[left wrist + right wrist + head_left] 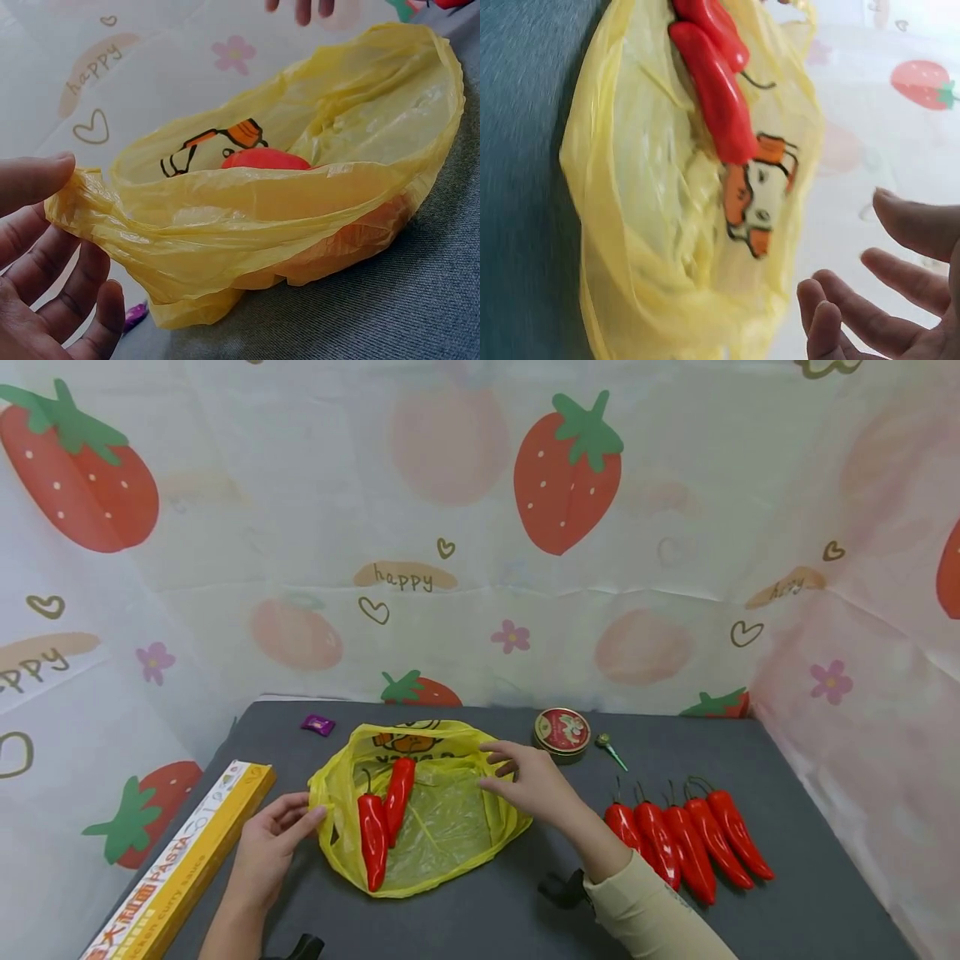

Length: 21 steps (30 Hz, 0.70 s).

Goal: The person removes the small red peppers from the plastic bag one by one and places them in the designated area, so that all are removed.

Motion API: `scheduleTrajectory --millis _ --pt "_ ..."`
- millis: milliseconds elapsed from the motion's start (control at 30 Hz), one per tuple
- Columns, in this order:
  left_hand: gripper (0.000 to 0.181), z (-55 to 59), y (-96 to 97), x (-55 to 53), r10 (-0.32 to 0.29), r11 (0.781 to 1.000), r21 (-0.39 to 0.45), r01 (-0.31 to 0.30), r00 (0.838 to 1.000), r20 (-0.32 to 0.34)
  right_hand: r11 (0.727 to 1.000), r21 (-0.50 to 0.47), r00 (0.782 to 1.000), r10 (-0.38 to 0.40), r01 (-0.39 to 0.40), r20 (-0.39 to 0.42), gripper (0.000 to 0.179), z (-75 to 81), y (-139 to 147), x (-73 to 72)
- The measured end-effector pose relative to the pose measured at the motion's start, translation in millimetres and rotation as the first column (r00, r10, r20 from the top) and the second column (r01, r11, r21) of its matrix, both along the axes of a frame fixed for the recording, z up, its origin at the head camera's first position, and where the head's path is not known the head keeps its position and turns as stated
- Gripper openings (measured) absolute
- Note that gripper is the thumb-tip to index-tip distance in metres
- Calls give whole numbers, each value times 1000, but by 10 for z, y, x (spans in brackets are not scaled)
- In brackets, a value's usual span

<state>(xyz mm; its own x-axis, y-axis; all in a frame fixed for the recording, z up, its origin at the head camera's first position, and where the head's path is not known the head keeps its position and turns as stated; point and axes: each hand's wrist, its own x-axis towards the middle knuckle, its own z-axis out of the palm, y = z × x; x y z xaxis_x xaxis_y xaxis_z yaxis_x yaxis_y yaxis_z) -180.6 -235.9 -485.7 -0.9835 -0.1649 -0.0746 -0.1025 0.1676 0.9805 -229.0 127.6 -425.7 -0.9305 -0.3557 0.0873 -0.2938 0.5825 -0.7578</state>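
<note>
A yellow plastic bag [450,860] lies spread with its mouth wide, a cartoon print on its inner back wall. Two red chili peppers [373,843] rest inside, toward its left side. My left hand [264,847] pinches the bag's left edge between thumb and fingers; in the left wrist view the thumb [34,184] presses on the gathered plastic. Above the bag's right rim hovers my right hand [536,781], its fingers loosely bent and holding nothing. The right wrist view shows those fingers [877,315] spread apart beside the bag.
Several more red chili peppers [690,852] lie in a row at the right, partly behind the right sleeve. A round red tin [562,732] and a small green-and-gold item [611,750] sit at the back. A long pasta box [187,860] lies left, a purple packet [318,724] behind it.
</note>
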Motion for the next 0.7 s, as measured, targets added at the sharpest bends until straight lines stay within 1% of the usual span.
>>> scheduleTrajectory --millis 167,267,367,500,700 --pt "52 -3 -9 -2 -8 1000 -4 8 1000 6 998 -51 998 48 -46 37 43 -58 -256 -107" --pt "52 -13 -16 -2 -10 1000 -5 10 1000 0 996 -62 996 69 -65 60 43 -98 -425 -172" --pt "50 -20 -13 4 -7 1000 -2 7 1000 -8 995 -64 993 88 -83 78 42 -181 -589 -255" --pt "49 -14 2 10 -9 1000 -1 9 1000 -14 994 -49 990 98 -93 102 44 -298 -775 -349" --pt "51 -1 7 8 -20 1000 -10 19 1000 -14 997 -43 985 70 -64 158 57 -397 -990 -415"
